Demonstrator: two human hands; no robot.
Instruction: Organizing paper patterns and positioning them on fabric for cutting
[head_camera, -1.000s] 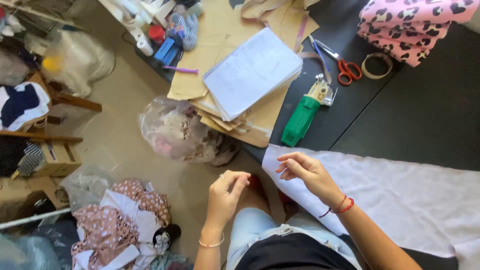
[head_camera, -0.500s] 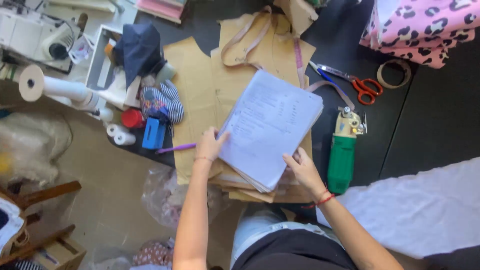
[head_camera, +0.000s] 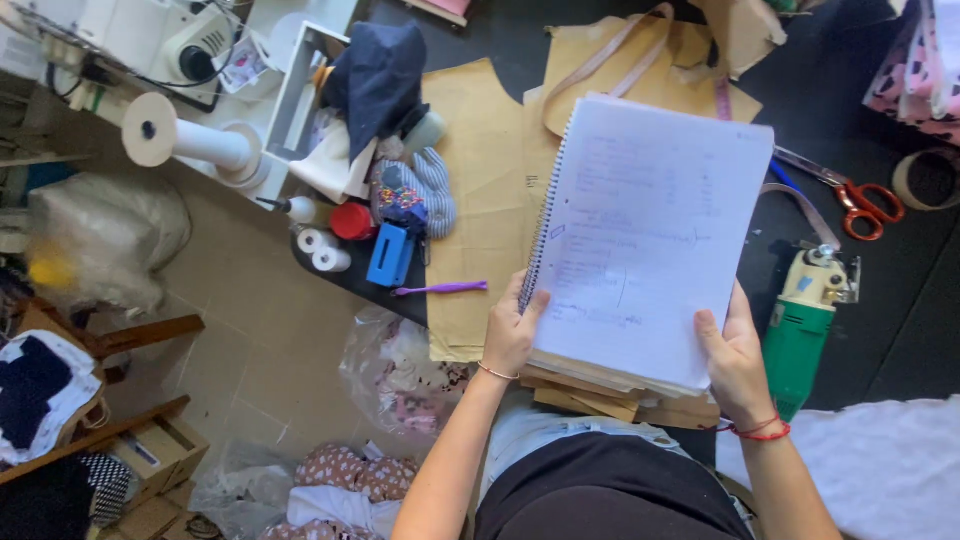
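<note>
- Black worktable (head_camera: 900, 330) across right and top of frame, crowded; worth keeping the lifted pages clear of the clutter on it.
- Brown paper pattern pieces (head_camera: 480, 200) stacked at centre, directly under the notebook; best left flat and undisturbed while reading.
- White spiral notebook (head_camera: 650, 230) held up at centre frame, tilted, spiral edge to the left, handwritten page facing up; steady and level enough to read, both lower corners supported.
- Green electric cutter (head_camera: 800, 330) lying just right of the notebook, beside the right hand; to be kept away from elbow and page edge.
- Left hand (head_camera: 510, 335) at lower centre, fingers closed on the notebook's lower left corner near the spiral, thumb on top.
- Right hand (head_camera: 735, 365) at lower right of centre, fingers curled under the lower right corner, thumb pressing the page; light grip to avoid creasing.
- Red-handled scissors (head_camera: 860, 205) at upper right, well apart.
- Purple pen-like tool (head_camera: 440, 289) left of the left hand, on the table edge; exact kind hard to tell.
</note>
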